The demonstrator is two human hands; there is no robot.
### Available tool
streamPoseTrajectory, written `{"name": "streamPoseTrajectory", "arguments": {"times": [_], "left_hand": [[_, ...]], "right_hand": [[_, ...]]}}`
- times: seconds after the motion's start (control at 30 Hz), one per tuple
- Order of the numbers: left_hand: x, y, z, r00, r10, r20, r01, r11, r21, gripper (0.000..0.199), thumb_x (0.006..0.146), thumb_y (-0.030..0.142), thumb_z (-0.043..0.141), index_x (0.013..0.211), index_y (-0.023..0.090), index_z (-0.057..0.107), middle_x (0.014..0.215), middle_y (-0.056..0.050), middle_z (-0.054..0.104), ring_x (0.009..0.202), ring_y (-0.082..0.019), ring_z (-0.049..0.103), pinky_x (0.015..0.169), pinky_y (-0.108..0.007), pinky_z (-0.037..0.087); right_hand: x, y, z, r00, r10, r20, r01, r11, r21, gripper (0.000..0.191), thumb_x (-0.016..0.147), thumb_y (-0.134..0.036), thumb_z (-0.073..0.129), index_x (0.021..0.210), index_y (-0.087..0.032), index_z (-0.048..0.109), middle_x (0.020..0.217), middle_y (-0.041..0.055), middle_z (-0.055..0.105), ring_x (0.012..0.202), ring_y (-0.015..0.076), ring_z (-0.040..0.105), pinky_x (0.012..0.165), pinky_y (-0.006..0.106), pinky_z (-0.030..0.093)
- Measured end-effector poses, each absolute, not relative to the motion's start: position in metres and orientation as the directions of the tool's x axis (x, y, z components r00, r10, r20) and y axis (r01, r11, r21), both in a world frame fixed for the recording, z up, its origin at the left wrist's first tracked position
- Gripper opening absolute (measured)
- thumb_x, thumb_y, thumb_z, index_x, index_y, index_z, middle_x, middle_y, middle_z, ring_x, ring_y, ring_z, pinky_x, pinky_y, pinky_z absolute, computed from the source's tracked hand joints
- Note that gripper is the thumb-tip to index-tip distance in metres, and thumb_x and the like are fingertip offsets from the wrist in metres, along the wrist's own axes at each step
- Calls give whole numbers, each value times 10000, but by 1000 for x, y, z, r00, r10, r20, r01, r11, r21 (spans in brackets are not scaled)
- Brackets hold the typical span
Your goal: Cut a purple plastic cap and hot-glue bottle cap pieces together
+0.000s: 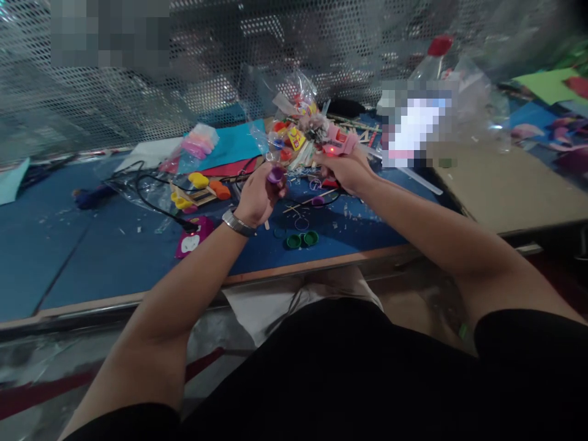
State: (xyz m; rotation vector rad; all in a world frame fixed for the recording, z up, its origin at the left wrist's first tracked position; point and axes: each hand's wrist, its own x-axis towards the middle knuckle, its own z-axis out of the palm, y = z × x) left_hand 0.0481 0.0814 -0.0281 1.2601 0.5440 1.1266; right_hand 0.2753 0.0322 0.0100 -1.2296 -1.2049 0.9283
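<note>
Purple cap point(275, 175) raised above the worktop point(105, 257), clamped in the grip of the left hand point(257, 195), fingers closed round its sides, round face tilted up. Just to the right, pink tool point(343, 141) with a glowing red light, clamped in the grip of the right hand point(345, 173), fingers wrapped round it; exact placing of the fingertips impossible to tell. Between the two hands and a little nearer the body, small purple piece point(317, 200) lying on the worktop among thin sticks and white scraps point(348, 208). Closer to the front edge, two green caps point(302, 239) side by side, hollows upward. Round the left wrist, silver watch point(237, 223). Left of that forearm, purple box point(196, 234) with a white patch, black cable point(156, 191) joined to its far end. Behind the box, yellow caps point(198, 180) and orange caps point(220, 190) about a small wooden frame point(201, 196). Farther back, blue sheet point(229, 147) partly over a red sheet point(232, 168), pastel bundle point(201, 141) near its left end. Beyond the hands, mixed heap point(296, 138) of colourful bits and clear wrapping. To the right, flat cardboard point(519, 190) and red-capped bottle point(440, 46); along the back, perforated screen point(184, 86).
</note>
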Motion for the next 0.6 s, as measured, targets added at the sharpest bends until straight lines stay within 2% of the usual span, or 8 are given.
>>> {"name": "streamPoseTrajectory", "arguments": {"times": [0.07, 0.13, 0.23, 0.3, 0.4, 0.5, 0.6], "left_hand": [[49, 80, -29, 417, 878, 233, -345, -84, 935, 505, 940, 755, 767, 972, 252, 733, 801, -34, 662, 643, -146, 601, 520, -278, 513], [50, 78, -29, 435, 871, 230, -319, -90, 943, 579, 954, 825, 705, 999, 248, 739, 766, -22, 638, 599, -142, 599, 519, -289, 512], [51, 74, -29, 465, 848, 254, -294, -123, 948, 629, 924, 868, 703, 1049, 253, 749, 788, -17, 667, 589, -143, 631, 547, -301, 539], [51, 72, -28, 492, 825, 278, -287, -148, 947, 626, 892, 856, 754, 1089, 261, 753, 821, -13, 691, 601, -140, 646, 578, -306, 563], [51, 70, -26, 530, 792, 304, -267, -185, 946, 625, 841, 795, 857, 1159, 270, 739, 916, -16, 735, 614, -139, 667, 646, -336, 603], [50, 70, -23, 529, 787, 317, -244, -216, 945, 644, 797, 723, 937, 1194, 262, 727, 985, -40, 778, 647, -154, 694, 701, -356, 621], [48, 70, -21, 507, 786, 354, -227, -274, 934, 621, 819, 698, 933, 1208, 248, 755, 1016, -68, 807, 669, -162, 707, 713, -357, 625]], "right_hand": [[280, 26, 18, 115, 982, 150, 42, 146, -988, 409, 871, -395, 926, 731, -240, 574, 595, -30, 513, 560, 128, 458, 507, 283, 368], [285, 17, 21, -38, 992, 122, 12, 123, -992, 366, 886, -387, 900, 742, -236, 599, 583, -23, 500, 559, 132, 442, 499, 284, 338], [294, 3, 16, -129, 986, 104, -10, 104, -995, 442, 820, -400, 935, 691, -243, 542, 564, -26, 460, 575, 139, 464, 509, 286, 344], [298, -3, 9, -128, 986, 103, -34, 100, -994, 520, 737, -481, 984, 688, -255, 518, 541, -52, 406, 556, 135, 445, 503, 288, 355], [300, -7, -1, -97, 992, 82, -20, 81, -997, 578, 656, -545, 998, 670, -263, 494, 536, -37, 460, 559, 148, 475, 476, 277, 330], [299, -9, -3, -81, 995, 55, 1, 55, -998, 538, 637, -503, 989, 667, -258, 511, 569, -13, 528, 575, 151, 495, 457, 264, 317], [297, -10, -1, -71, 997, 41, -12, 40, -999, 460, 627, -447, 984, 730, -247, 582, 624, -5, 574, 572, 138, 483, 443, 261, 312]]}}
